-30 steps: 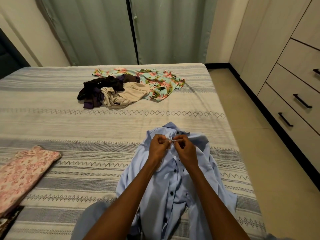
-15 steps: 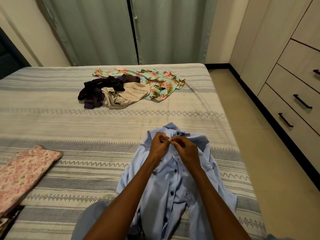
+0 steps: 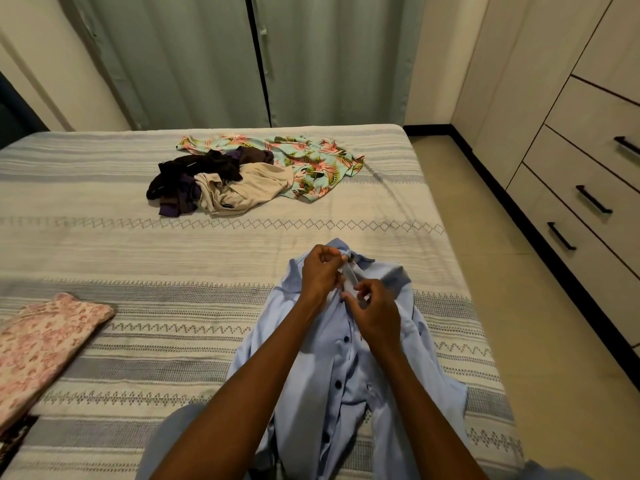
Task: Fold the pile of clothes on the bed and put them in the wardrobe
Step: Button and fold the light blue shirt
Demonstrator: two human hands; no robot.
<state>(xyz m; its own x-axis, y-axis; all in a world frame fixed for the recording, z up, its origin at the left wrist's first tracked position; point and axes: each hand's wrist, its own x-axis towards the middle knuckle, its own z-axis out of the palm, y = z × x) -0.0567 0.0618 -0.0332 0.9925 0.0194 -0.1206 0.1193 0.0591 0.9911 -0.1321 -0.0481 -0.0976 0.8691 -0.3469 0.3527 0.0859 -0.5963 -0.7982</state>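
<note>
Down at the near edge of the bed (image 3: 104, 244), front up, collar pointing away: the pale blue shirt (image 3: 311, 393), dark buttons in a row down the placket. Left hand (image 3: 320, 273) pinching the placket edge just under the collar, fingers curled tight. Right hand (image 3: 375, 311) a touch lower on the same strip, thumb and fingertips nipping the cloth. Working a top button, by the look of it, though the button itself is hidden between the fingers.

Thin, limp fabric, light as anything; likely to slide and crumple unless kept flat. Best taken at the stiffer parts: collar, placket, shoulder seams. Body and sleeves spilling toward the viewer, well below both grips, already rumpled at the right side.

Farther up the bed, the unfolded heap: floral shirt (image 3: 304, 161), beige garment (image 3: 242, 192), dark clothes (image 3: 187, 178) touching one another. Off to the left, a pink floral piece (image 3: 45, 341), folded flat. Wardrobe drawers (image 3: 585, 188) at the right, shut. Plenty left to do, judging by that heap.
</note>
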